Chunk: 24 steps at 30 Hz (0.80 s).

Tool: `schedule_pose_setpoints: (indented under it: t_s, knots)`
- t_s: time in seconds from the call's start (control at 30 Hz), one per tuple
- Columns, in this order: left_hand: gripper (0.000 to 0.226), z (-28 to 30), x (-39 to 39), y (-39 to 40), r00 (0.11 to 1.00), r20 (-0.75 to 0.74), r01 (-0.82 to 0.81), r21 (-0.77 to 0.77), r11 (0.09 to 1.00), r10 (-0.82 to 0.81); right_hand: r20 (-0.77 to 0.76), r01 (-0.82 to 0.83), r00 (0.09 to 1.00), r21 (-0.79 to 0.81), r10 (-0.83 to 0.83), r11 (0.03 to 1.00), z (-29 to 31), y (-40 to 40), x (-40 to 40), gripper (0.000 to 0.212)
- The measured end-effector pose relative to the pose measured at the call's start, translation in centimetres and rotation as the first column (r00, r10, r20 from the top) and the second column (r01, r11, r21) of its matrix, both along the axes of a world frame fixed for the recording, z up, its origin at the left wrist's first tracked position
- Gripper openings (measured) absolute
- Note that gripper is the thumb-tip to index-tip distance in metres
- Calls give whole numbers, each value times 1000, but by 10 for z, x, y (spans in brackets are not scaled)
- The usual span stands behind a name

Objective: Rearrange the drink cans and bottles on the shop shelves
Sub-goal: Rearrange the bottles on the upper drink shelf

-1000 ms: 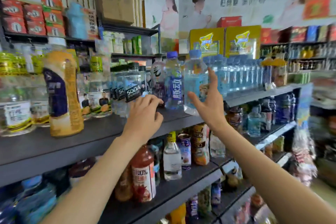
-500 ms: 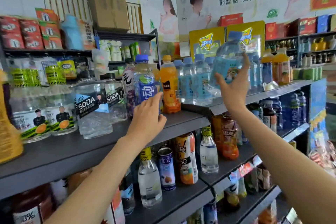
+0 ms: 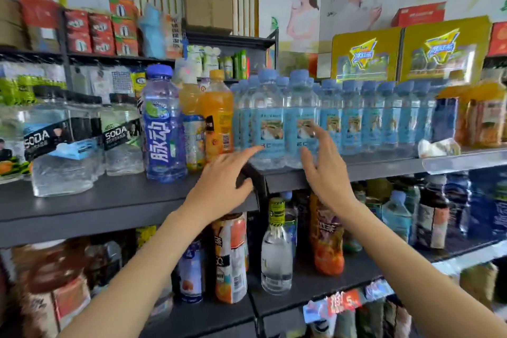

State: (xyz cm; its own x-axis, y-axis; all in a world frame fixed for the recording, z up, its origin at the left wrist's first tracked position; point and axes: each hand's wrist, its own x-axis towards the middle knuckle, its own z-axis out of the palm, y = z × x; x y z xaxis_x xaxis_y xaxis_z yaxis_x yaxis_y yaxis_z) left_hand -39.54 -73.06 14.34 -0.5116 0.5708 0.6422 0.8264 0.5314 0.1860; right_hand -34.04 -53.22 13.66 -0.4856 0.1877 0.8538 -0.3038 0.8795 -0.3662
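Front clear blue-labelled water bottle, upright, is touched by spread right hand at 12 o'clock (left hand spread, empty).

- Upper shelf, left section: soda bottles at left; sports-drink bottle to their right; juice bottle right of that.
- Right section: row of water bottles, running right from the juice bottle.
- Left hand and right hand: before the leftmost water bottles.
- Lower shelf: further bottles, below.
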Motion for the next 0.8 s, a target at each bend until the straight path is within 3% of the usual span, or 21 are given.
schedule_pose_setpoints:
  t_s: [0.1,0.27,0.37,0.43,0.47,0.53,0.6,0.7,0.8]
  knots:
    - [63,2,0,-2,997,63,37,44,998,-39,21,23,999,126,-25,992,-9,10,1,47]
    - [67,-1,7,0,999,35,-22,13,1000,22,65,70,995,68,-75,995,-2,5,-7,44]
    - [54,-13,15,-2,979,-123,-159,32,987,162,-170,-11,985,-14,8,1000,-19,-6,5,32]
    - [41,-28,23,-10,944,-206,-236,128,963,259,-328,-126,936,22,126,992,-46,-22,20,25]
    - [36,-38,28,-17,923,-247,-261,166,951,296,-320,-198,923,80,213,977,-63,-32,26,22]
    - [35,-60,33,-36,881,-336,-274,211,938,333,-157,-305,929,191,336,933,-100,-50,30,21]
    - [35,-90,37,-59,853,-408,-257,214,942,325,113,-359,932,157,344,920,-132,-64,21,33]
    - [32,-131,47,-88,851,-403,-290,173,941,337,410,-375,811,-181,416,909,-158,-79,-10,71]
    - [35,-159,56,-102,863,-264,-414,118,903,430,460,-281,746,-438,482,854,-166,-92,-40,84]
